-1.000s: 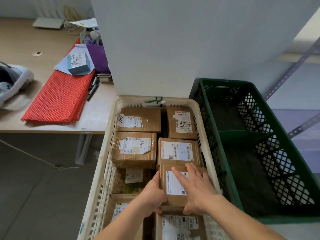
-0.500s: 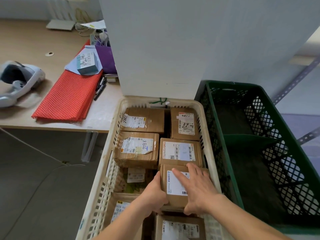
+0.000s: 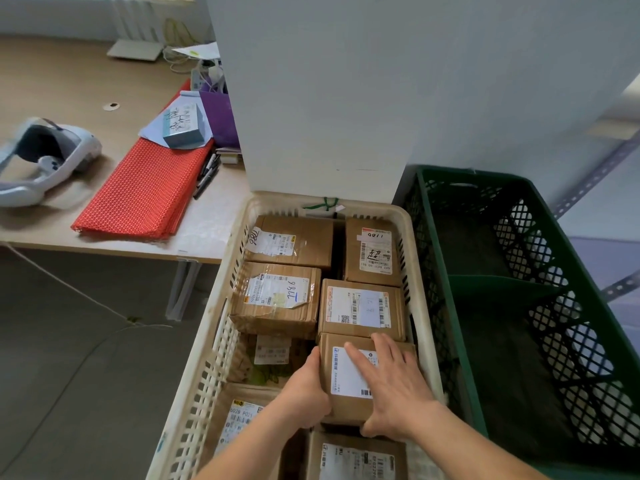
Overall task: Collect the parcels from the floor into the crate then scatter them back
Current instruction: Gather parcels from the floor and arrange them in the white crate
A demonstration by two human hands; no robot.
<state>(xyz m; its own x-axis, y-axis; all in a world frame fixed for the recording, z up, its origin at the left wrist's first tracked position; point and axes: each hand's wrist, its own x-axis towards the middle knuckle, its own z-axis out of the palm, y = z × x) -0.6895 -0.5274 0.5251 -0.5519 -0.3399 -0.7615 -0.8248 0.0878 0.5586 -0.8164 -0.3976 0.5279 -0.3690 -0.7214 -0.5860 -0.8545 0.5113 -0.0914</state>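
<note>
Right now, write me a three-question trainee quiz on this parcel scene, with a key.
1. True or false: the left hand and the right hand hold the same brown parcel.
2. Where does the green crate stand relative to the cream crate? A) to its right B) to its left C) inside it
3. Fill in: the red mesh mats lie on the ____.

Key: 1 true; 2 A; 3 desk.
</note>
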